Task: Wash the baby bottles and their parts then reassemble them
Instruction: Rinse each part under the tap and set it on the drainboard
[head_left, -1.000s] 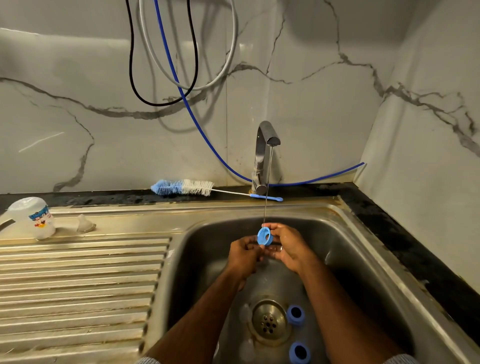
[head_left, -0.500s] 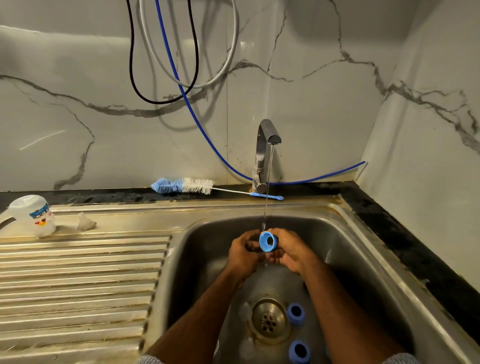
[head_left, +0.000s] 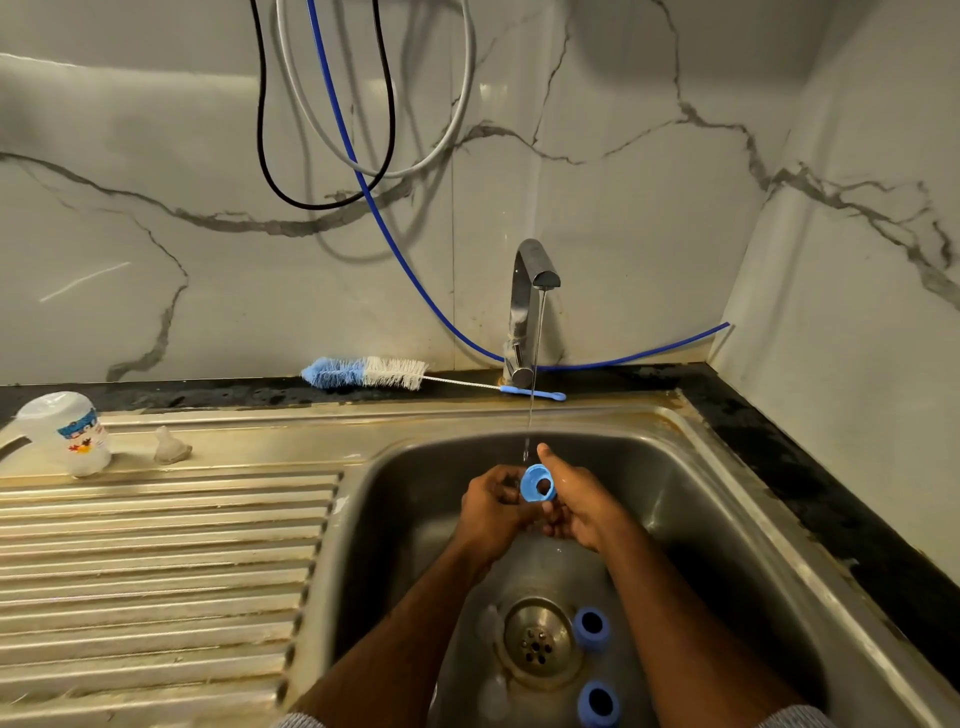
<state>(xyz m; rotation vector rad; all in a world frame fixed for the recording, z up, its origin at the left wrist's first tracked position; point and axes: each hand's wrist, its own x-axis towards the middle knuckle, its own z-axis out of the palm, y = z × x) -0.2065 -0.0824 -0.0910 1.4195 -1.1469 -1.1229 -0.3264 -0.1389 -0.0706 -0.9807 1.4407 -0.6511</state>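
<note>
Sink basin (head_left: 701, 519) walled on all four sides; hands low inside it, just behind the drain (head_left: 537, 642). Open basin floor to the right of the right forearm, narrower gap on the left toward the basin wall. Ribbed drainboard (head_left: 156, 571) flat and open on the left, level with the rim. Black counter strip (head_left: 805, 467) along back and right edge, marble wall close behind.

Both forearms in from the bottom edge, converging toward basin centre. Left hand (head_left: 493, 506) curled, knuckles up, fingertips at the left edge of the blue ring (head_left: 537, 484). Right hand (head_left: 582, 504) wrapped round the ring's right side, thumb pointing up toward the stream. Both gripping the ring, opening facing the camera.

Ring held between the hands, directly under the tap (head_left: 530, 291), thin water stream (head_left: 535, 374) landing just at its top edge.

Two more blue rings on the basin floor: one (head_left: 591, 627) just right of the drain, one (head_left: 600, 702) nearer the bottom edge. Clear teats, faint, left of the drain.

On the drainboard's back ledge: upturned clear bottle (head_left: 67, 431) with print, clear teat (head_left: 169, 447) beside it, apart. Bottle brush (head_left: 374, 373) lying along the counter behind the sink, handle end by the tap base.
</note>
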